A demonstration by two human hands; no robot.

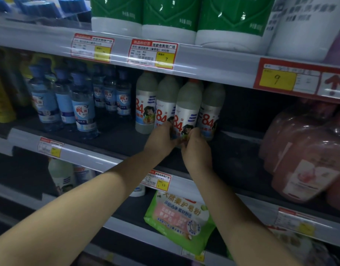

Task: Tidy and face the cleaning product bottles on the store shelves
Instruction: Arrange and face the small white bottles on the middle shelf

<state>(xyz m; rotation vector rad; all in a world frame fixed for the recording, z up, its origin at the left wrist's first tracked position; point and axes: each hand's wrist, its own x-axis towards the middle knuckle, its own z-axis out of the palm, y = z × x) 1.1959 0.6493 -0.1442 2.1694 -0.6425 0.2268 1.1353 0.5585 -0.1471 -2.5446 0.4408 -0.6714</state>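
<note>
Several white "84" disinfectant bottles stand on the middle shelf. The front one is gripped at its base by both hands: my left hand wraps its left side and my right hand its right side. Its label faces forward. Close beside it are a bottle at the far left, one just behind and one to the right. Clear bottles with blue labels fill the shelf further left.
Green-and-white jugs sit on the shelf above, whose price-tag rail overhangs the bottle tops. Pink refill packs crowd the right of the middle shelf. A green pouch hangs off the shelf below. Yellow bottles stand far left.
</note>
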